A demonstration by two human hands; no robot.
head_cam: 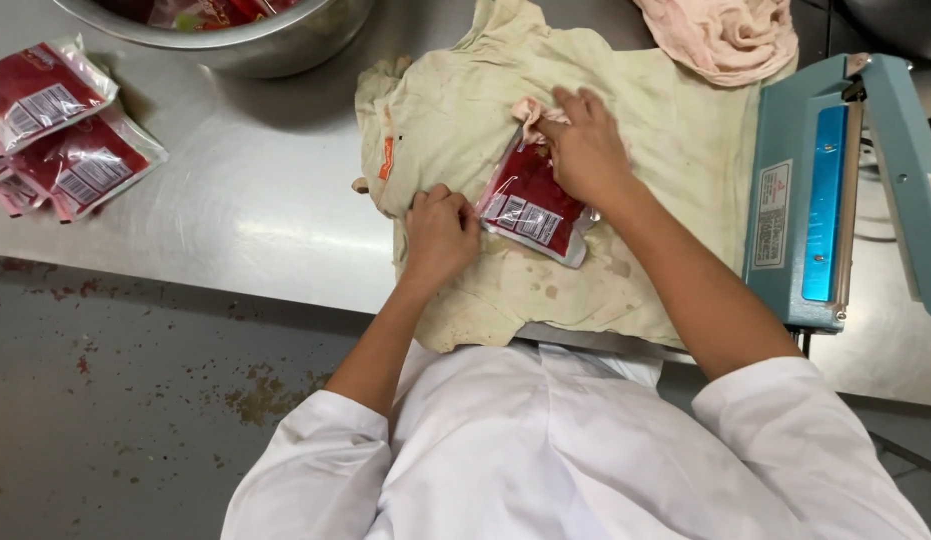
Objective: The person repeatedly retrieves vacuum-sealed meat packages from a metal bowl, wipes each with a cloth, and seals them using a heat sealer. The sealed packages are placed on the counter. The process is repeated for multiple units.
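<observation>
Nearest the white-coated body, the stained cream cloth [545,200] spreads over the steel table [235,220], and everything else is placed from it. On the cloth's middle lies the red sauce pouch [530,200], flat and tilted. The left hand [440,232] rests at the pouch's near-left corner, fingers curled together and pressing down on the cloth beside it. The right hand [587,150] lies over the pouch's far end, fingers close together and flat, pushing a small pink rag [530,112] against its top edge; both forearms reach forward, elbows bent. The pouch looks light, soft and pliable, its film probably slick, so the flat sealed edges seem the safest hold. Right of the cloth stands a blue heat sealer [815,190]. Left of it lie more sealed pouches [60,130]. Beyond the cloth sit a steel bowl [255,45] and a pink towel [725,35].
</observation>
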